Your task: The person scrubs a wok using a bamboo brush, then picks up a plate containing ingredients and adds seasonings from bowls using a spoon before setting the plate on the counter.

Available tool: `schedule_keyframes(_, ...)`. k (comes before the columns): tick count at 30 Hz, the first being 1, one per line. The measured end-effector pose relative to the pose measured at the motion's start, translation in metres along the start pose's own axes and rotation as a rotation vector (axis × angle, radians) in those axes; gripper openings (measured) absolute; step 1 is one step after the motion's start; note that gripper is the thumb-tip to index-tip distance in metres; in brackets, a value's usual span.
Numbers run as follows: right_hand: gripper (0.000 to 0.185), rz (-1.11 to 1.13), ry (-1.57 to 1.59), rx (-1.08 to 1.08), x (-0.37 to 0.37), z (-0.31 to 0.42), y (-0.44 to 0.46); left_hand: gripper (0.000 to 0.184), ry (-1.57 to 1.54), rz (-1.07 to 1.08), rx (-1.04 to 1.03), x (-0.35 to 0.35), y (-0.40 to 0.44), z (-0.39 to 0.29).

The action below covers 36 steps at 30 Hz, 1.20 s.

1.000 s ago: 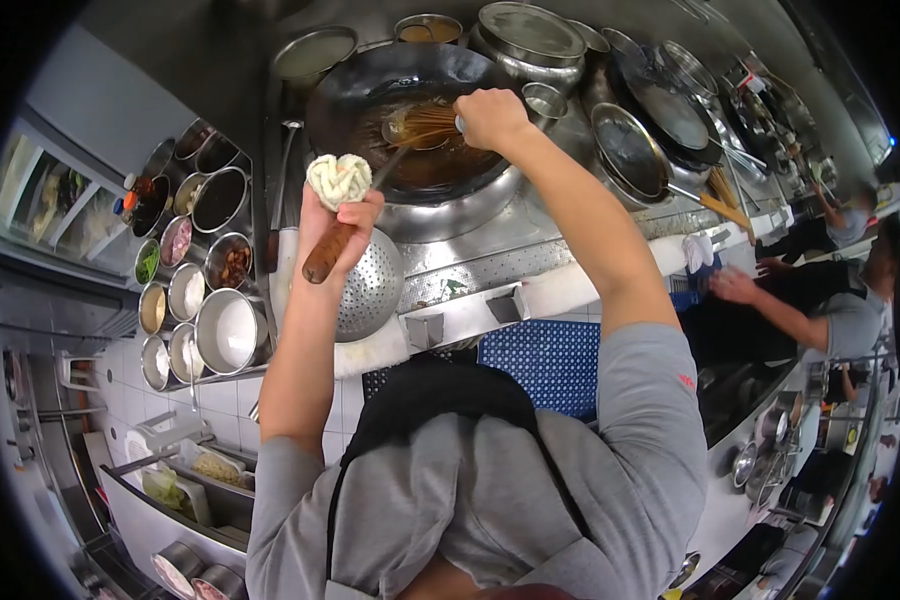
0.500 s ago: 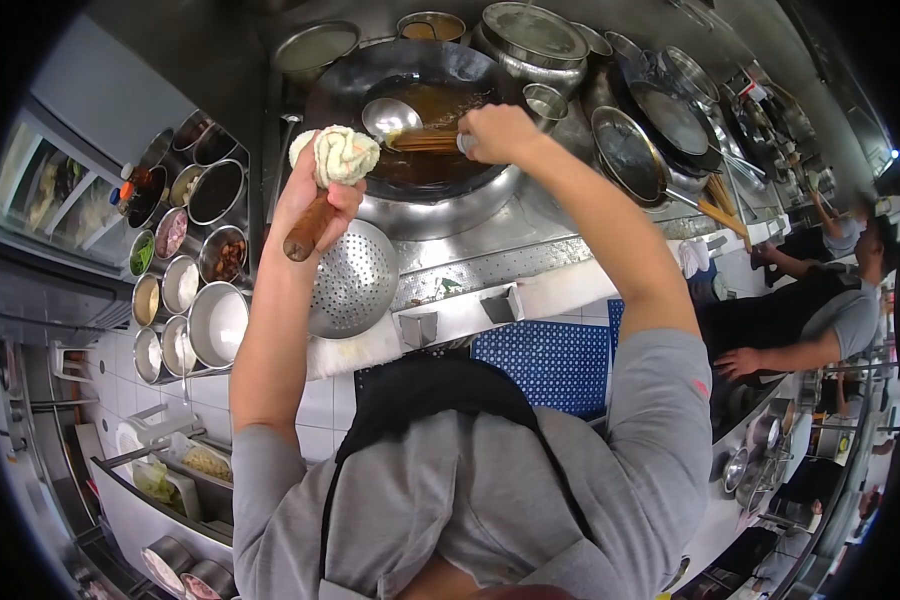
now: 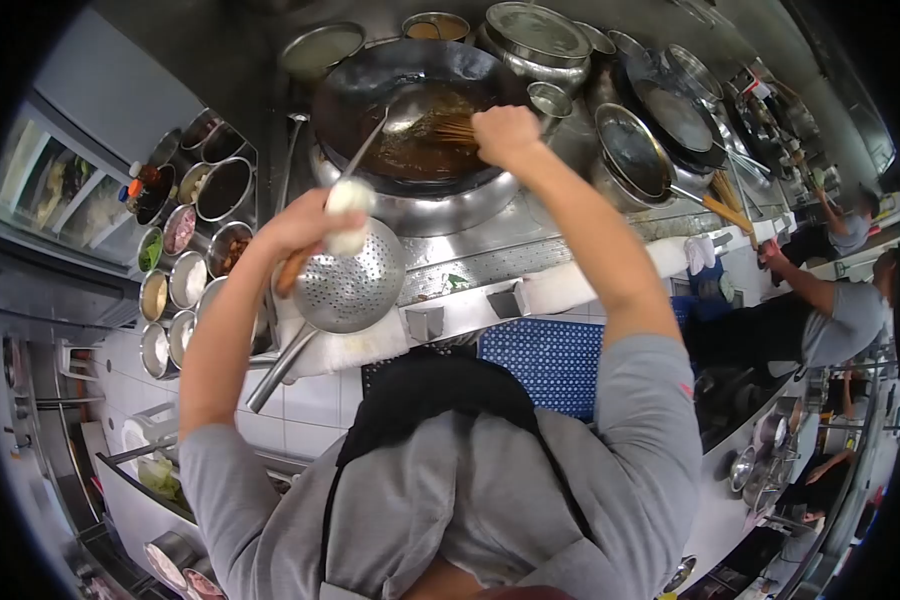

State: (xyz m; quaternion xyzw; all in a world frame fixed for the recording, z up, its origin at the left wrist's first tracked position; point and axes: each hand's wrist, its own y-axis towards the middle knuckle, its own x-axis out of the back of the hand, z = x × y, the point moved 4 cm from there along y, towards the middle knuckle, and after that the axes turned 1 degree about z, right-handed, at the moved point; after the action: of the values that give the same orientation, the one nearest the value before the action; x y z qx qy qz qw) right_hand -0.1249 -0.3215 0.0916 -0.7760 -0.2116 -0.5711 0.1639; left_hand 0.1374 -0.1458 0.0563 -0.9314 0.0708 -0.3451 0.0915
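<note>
My left hand [image 3: 305,222] is closed around a wooden-handled ladle [image 3: 365,145], with a pale bunched cloth [image 3: 348,215] in the same grip, blurred by motion. The ladle's bowl dips into brown liquid in a large dark wok [image 3: 420,62]. Over the wok's right side, my right hand [image 3: 507,135] grips a bamboo wok brush [image 3: 455,132], its bristles reaching into the liquid near the ladle. Below my left hand, a perforated metal strainer [image 3: 350,285] rests on the stove's front edge, its handle pointing towards me.
Metal tubs of ingredients [image 3: 188,278] stand at the left. Lidded pots [image 3: 538,38] line the back. To the right are a pan-like strainer with a wooden handle [image 3: 632,150] and another wok [image 3: 675,115]. A co-worker [image 3: 840,310] stands at far right.
My left hand has lowered and turned the ladle, so its shaft now shows running into the wok. The liquid is stirred up; the brush has shifted slightly right. The strainer's handle has come into view.
</note>
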Motion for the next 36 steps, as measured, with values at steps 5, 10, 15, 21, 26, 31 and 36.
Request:
schedule_keyframes(5,0.026,-0.317,0.007,-0.045,0.084,-0.039,-0.053,0.043,1.068,-0.361,-0.058,0.048,-0.047,0.029)
schedule_keyframes(10,0.03,-0.41,1.137,-0.249,0.078,-0.041,-0.051,0.043,0.808,-0.522,-0.235,0.035,-0.045,0.043)
schedule_keyframes(15,0.032,-0.122,1.495,-0.452,-0.018,-0.044,-0.036,0.042,0.543,-0.605,-0.29,0.018,-0.037,0.05)
schedule_keyframes(21,0.041,-0.528,0.678,-0.198,0.04,-0.011,-0.125,0.045,0.473,-0.641,-0.186,0.024,-0.035,0.038)
schedule_keyframes(26,0.039,-0.842,0.527,-0.164,0.085,-0.027,-0.139,0.043,0.251,-0.418,-0.436,0.004,-0.044,-0.002)
schedule_keyframes(31,0.043,-0.448,1.731,-0.115,0.039,-0.129,-0.14,0.05,-0.573,0.001,-0.404,-0.034,-0.046,0.015)
schedule_keyframes(36,0.049,0.009,2.844,-0.012,-0.089,-0.038,-0.151,0.082,-1.169,0.364,-0.266,-0.123,-0.042,-0.033)
